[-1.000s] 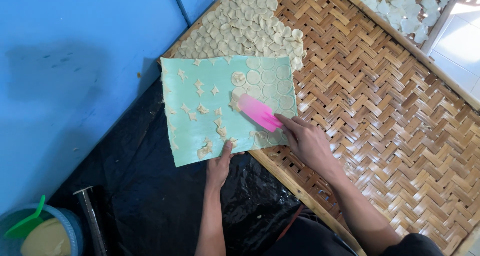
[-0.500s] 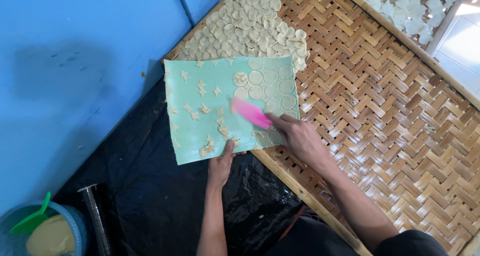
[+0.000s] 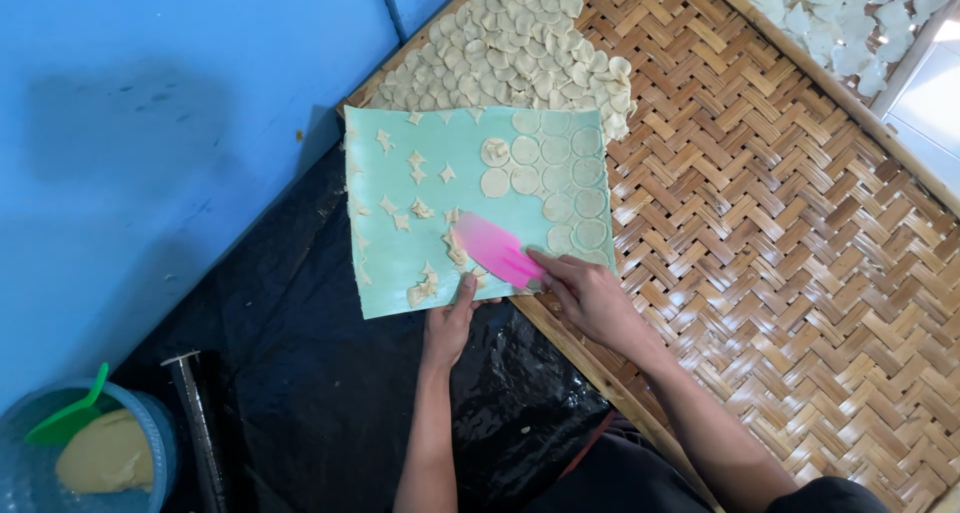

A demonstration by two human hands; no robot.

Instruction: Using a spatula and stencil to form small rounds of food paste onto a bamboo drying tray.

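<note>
I see the right hand (image 3: 590, 295) just right of frame centre, fingers closed around the handle end of a pink scraper (image 3: 497, 251). The scraper's long axis runs from that hand up and to the left, its blade lying flat on the green sheet (image 3: 400, 263) among the dough scraps (image 3: 455, 243). The left hand (image 3: 450, 318) sits just below, fingertips pressed flat on the sheet's lower edge, pinning it. The uncollected dough rounds (image 3: 560, 178) lie above and right of the blade, nearer the right hand, beside the woven bamboo tray (image 3: 780, 223).
</note>
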